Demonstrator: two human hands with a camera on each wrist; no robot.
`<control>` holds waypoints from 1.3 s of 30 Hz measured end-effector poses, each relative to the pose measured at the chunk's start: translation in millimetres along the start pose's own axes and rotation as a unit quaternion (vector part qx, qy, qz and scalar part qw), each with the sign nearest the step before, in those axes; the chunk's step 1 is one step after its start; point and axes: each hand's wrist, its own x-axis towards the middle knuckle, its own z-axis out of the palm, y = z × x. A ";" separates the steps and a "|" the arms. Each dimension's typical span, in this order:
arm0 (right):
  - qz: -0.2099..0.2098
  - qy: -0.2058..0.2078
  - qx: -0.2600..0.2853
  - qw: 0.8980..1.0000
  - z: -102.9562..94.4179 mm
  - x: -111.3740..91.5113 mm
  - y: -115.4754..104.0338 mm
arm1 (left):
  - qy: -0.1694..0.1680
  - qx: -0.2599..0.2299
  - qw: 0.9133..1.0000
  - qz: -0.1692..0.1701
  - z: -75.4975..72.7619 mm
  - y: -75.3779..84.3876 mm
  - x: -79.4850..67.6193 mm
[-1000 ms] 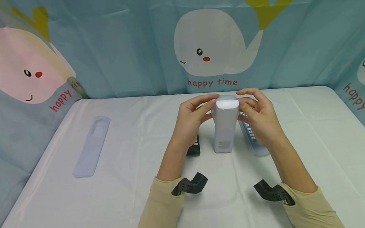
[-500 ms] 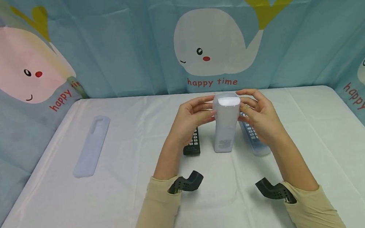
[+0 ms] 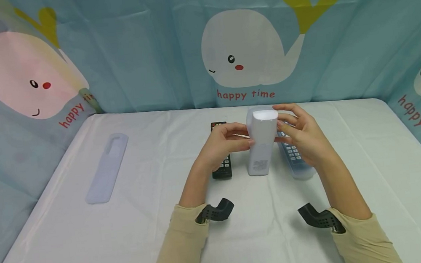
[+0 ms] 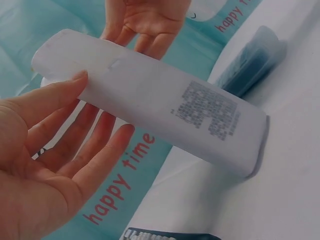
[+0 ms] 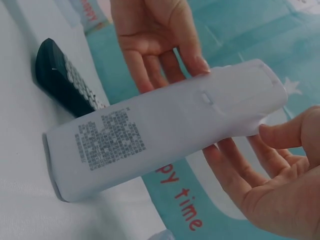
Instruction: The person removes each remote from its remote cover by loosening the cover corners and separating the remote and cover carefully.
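A white remote control (image 3: 263,143) stands on end on the table, its back with the printed label towards me. A translucent silicone remote cover (image 3: 250,115) shows around its upper end; in the right wrist view the cover (image 5: 244,129) bulges out at one edge. My left hand (image 3: 219,145) holds the remote from the left, thumb on its back edge and fingers on the far side. From the right, my right hand (image 3: 303,133) pinches the upper part, thumb against the cover's edge. The remote's front is hidden.
A black remote (image 3: 222,170) lies behind my left hand. Partly hidden by my right hand is a blue-looking remote in a translucent cover (image 3: 298,161). Another flat translucent cover (image 3: 107,169) lies at left on the white tablecloth (image 3: 160,238). A whale-print curtain (image 3: 149,48) hangs behind.
My left hand has slid down the remote's side, uncovering more of the black remote. The white remote's top leans slightly to the right, and more of the cover shows at its upper left.
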 end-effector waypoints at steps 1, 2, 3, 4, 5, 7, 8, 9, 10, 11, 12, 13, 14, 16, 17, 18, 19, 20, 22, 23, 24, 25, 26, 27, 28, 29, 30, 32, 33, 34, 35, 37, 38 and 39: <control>0.000 -0.001 -0.002 1.000 -0.4 0.0 0.1 | -0.001 0.001 1.000 0.000 0.3 -1.4 0.4; 0.000 -0.002 -0.003 1.000 -0.7 0.1 0.2 | -0.002 0.001 1.000 0.001 0.6 -2.6 0.8; 0.001 -0.003 -0.004 1.000 -0.9 0.2 0.3 | -0.002 0.001 1.000 0.002 0.9 -3.8 1.3; 0.000 -0.005 -0.005 1.000 -1.1 0.3 0.5 | -0.002 0.003 1.000 0.001 1.0 -5.2 1.8; 0.000 -0.006 -0.006 1.000 -1.3 0.4 0.7 | -0.002 0.006 1.000 0.001 1.1 -6.5 2.1; 0.000 -0.009 -0.010 1.000 -1.7 0.8 1.2 | -0.002 0.013 1.000 0.000 1.4 -8.6 2.9; 0.000 -0.009 -0.011 1.000 -1.9 1.1 1.5 | -0.003 0.015 1.000 -0.001 1.5 -9.6 3.4; 0.000 -0.010 -0.014 1.000 -2.2 1.3 1.9 | -0.003 0.019 1.000 -0.002 1.6 -10.5 3.8; 0.000 -0.011 -0.014 1.000 -2.6 1.6 2.3 | -0.003 0.022 1.000 -0.003 1.7 -11.3 4.1; 0.000 -0.012 -0.014 1.000 -3.0 1.9 2.9 | -0.003 0.024 1.000 -0.003 1.9 -11.8 4.2; 0.000 -0.014 -0.014 1.000 -3.5 2.1 3.5 | -0.003 0.025 1.000 -0.003 2.1 -12.2 4.3; 0.000 -0.015 -0.013 1.000 -4.0 2.4 4.2 | -0.003 0.026 1.000 -0.003 2.2 -12.8 4.6; 0.000 -0.017 -0.013 1.000 -4.5 2.6 4.9 | -0.002 0.027 1.000 -0.002 2.2 -13.5 4.9; -0.001 -0.021 -0.011 1.000 -5.4 2.9 6.3 | 0.002 0.029 1.000 0.001 2.5 -14.7 5.5; -0.001 -0.023 -0.011 1.000 -5.9 3.1 6.9 | 0.005 0.029 1.000 0.003 2.6 -15.2 5.7; -0.001 -0.025 -0.010 1.000 -6.2 3.2 7.4 | 0.009 0.030 0.999 0.006 2.9 -15.6 6.1; 0.000 -0.026 -0.009 1.000 -6.4 3.4 7.8 | 0.014 0.031 0.999 0.009 3.3 -15.8 6.5; 0.000 -0.027 -0.009 1.000 -6.5 3.6 8.2 | 0.019 0.031 0.999 0.012 3.7 -15.9 6.7; 0.001 -0.028 -0.008 1.000 -6.5 4.1 8.8 | 0.030 0.029 0.999 0.018 4.6 -15.7 7.0; 0.001 -0.028 -0.008 1.000 -6.3 4.4 9.0 | 0.036 0.029 0.999 0.021 5.1 -15.5 7.1; 0.002 -0.027 -0.010 1.000 -6.0 4.6 9.3 | 0.043 0.030 0.998 0.024 5.6 -15.4 7.2; 0.003 -0.027 -0.013 1.000 -5.7 4.9 9.5 | 0.051 0.031 0.998 0.028 6.2 -15.2 7.4; 0.004 -0.026 -0.017 0.999 -5.3 5.3 10.0 | 0.058 0.032 0.997 0.032 6.7 -15.3 7.5; 0.005 -0.026 -0.021 0.999 -4.9 5.7 10.5 | 0.066 0.034 0.997 0.035 7.3 -15.2 7.6; 0.005 -0.025 -0.026 0.999 -4.5 6.1 11.1 | 0.073 0.037 0.996 0.038 7.9 -15.1 7.6; 0.006 -0.024 -0.032 0.999 -4.1 6.4 11.6 | 0.081 0.041 0.995 0.040 8.5 -15.0 7.6; 0.006 -0.023 -0.037 0.999 -3.7 6.7 12.2 | 0.087 0.044 0.994 0.043 9.1 -14.9 7.6; 0.004 -0.019 -0.045 0.999 -3.1 7.5 13.9 | 0.096 0.048 0.993 0.046 10.2 -15.0 7.7; 0.003 -0.016 -0.049 0.999 -2.8 7.7 14.6 | 0.100 0.052 0.993 0.047 10.7 -15.0 7.7; 0.001 -0.014 -0.053 0.999 -2.6 8.0 15.4 | 0.101 0.053 0.992 0.047 11.0 -15.0 7.7; 0.000 -0.013 -0.055 0.998 -2.3 8.3 16.3 | 0.103 0.056 0.992 0.048 11.2 -15.1 7.8; -0.002 -0.012 -0.060 0.998 -1.6 9.0 18.4 | 0.104 0.062 0.991 0.049 11.1 -15.7 8.1; -0.003 -0.012 -0.063 0.998 -1.0 9.3 19.2 | 0.105 0.066 0.991 0.049 10.7 -16.0 8.1; -0.002 -0.011 -0.069 0.998 -0.6 9.6 20.1 | 0.105 0.070 0.991 0.051 10.1 -16.4 8.3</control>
